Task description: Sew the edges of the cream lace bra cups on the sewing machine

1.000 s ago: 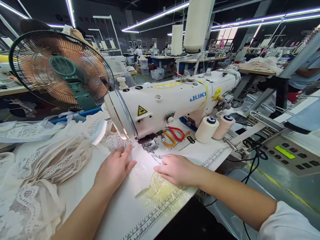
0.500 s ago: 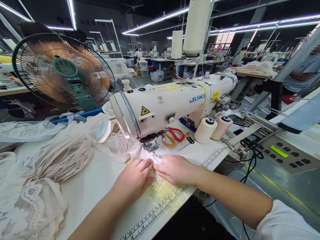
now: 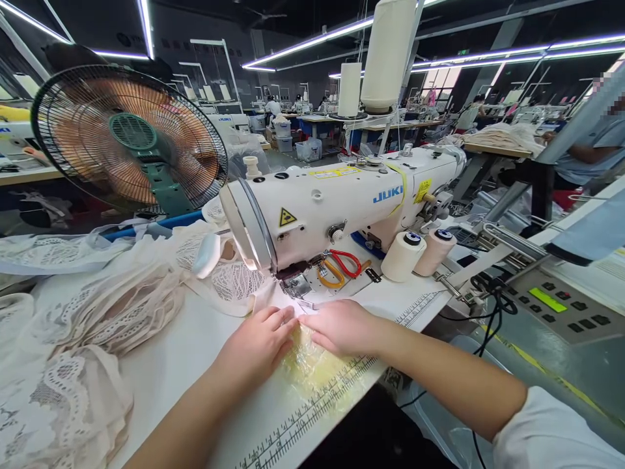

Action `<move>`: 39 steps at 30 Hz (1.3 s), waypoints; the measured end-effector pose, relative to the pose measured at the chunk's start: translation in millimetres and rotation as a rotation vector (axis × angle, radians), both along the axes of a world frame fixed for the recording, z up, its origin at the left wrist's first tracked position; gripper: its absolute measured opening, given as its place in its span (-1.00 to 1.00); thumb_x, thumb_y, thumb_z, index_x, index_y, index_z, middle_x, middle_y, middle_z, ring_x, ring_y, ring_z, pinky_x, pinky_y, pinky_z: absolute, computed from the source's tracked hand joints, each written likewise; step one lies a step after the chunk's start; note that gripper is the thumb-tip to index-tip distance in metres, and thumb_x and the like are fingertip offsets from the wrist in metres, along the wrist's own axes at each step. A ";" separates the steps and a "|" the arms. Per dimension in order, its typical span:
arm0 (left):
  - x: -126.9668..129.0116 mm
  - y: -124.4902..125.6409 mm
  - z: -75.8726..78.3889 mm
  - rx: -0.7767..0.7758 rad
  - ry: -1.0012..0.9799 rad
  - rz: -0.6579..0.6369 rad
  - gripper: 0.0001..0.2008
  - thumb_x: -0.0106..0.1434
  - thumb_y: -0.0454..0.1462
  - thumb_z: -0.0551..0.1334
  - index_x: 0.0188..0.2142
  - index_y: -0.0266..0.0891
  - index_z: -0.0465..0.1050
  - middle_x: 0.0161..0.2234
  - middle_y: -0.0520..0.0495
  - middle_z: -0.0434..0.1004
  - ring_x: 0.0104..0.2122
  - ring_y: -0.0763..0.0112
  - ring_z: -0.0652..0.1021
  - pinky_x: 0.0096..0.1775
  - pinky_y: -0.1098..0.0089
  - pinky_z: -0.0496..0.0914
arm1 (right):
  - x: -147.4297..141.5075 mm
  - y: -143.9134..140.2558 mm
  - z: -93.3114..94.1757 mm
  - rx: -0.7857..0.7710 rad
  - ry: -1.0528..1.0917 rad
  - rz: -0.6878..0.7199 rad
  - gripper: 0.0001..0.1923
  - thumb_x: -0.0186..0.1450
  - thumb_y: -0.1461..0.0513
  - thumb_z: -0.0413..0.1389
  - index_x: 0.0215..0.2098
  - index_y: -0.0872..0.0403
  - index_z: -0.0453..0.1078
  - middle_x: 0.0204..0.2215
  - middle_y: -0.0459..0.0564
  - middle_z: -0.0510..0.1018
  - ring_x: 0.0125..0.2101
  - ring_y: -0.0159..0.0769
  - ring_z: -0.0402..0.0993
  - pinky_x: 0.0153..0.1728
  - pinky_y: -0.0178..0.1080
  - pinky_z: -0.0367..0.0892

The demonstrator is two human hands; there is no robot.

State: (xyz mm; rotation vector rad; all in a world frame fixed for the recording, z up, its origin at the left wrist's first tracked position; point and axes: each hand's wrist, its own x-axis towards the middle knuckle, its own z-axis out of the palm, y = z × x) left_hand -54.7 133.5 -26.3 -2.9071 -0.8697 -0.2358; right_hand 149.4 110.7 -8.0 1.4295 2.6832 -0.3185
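Note:
A white JUKI sewing machine (image 3: 342,202) stands on the white table (image 3: 195,352), with its presser foot (image 3: 299,285) over a small pale fabric piece (image 3: 273,296). My left hand (image 3: 258,342) and my right hand (image 3: 344,326) lie side by side just in front of the foot, fingers pressed on that fabric. A yellowed plastic patch (image 3: 317,371) lies on the table under both hands. Cream lace garments (image 3: 97,312) are heaped to the left, joined to the piece at the needle.
A running fan (image 3: 129,140) stands at back left. Red and orange scissors (image 3: 342,264) and two thread cones (image 3: 417,251) sit under the machine arm. A control panel (image 3: 561,303) is at right. Large spools (image 3: 385,55) rise behind. Other people work at distant tables.
My left hand slid right from the flat fabric and gathered it beside my right hand near the presser foot. My right hand stayed in place.

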 end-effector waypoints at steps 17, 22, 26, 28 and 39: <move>-3.1 16.7 -9.4 0.165 0.050 0.080 -0.59 0.36 -0.27 -0.07 -0.04 -0.39 0.48 -0.03 -0.28 0.53 -0.10 0.09 0.54 -0.09 0.14 0.46 | -31.9 10.2 14.4 -0.100 -0.158 -0.157 -0.54 0.40 0.14 -0.13 0.22 0.13 0.20 -0.31 0.15 0.60 -0.33 -0.07 0.54 -0.43 -0.18 0.33; -2.8 18.2 -15.3 0.192 0.090 0.158 -0.55 0.36 -0.21 -0.07 0.03 -0.42 0.43 0.04 -0.31 0.47 0.00 0.04 0.49 0.01 0.10 0.40 | -24.3 3.3 -3.4 0.015 -0.082 -0.145 -0.51 0.40 0.13 -0.16 0.24 0.09 0.15 -0.34 0.11 0.59 -0.38 -0.07 0.53 -0.48 -0.19 0.30; -3.1 18.8 -18.3 0.168 0.099 0.227 -0.50 0.36 -0.15 -0.08 0.09 -0.42 0.37 0.10 -0.30 0.41 0.07 0.03 0.44 0.07 0.07 0.34 | -16.6 -4.4 -16.8 0.112 0.012 -0.116 -0.58 0.38 0.16 -0.13 0.12 0.13 0.29 -0.31 0.13 0.57 -0.31 -0.10 0.50 -0.42 -0.21 0.30; -3.7 19.0 -18.5 0.160 0.096 0.267 -0.48 0.35 -0.11 -0.08 0.12 -0.39 0.35 0.12 -0.27 0.39 0.09 0.03 0.41 0.08 0.07 0.32 | -15.0 -6.9 -21.4 0.137 0.046 -0.107 -0.60 0.38 0.17 -0.12 0.09 0.13 0.32 -0.31 0.13 0.56 -0.28 -0.11 0.49 -0.38 -0.21 0.30; -1.6 11.9 2.0 0.214 0.107 0.715 -0.40 0.30 -0.06 -0.05 0.11 -0.50 0.30 -0.01 -0.54 0.38 -0.01 -0.19 0.43 -0.11 -0.01 0.39 | -7.7 -4.9 -24.7 0.156 0.212 -0.052 -0.74 0.33 0.20 -0.03 -0.11 0.14 0.38 -0.36 0.06 0.54 -0.32 -0.17 0.44 -0.42 -0.24 0.25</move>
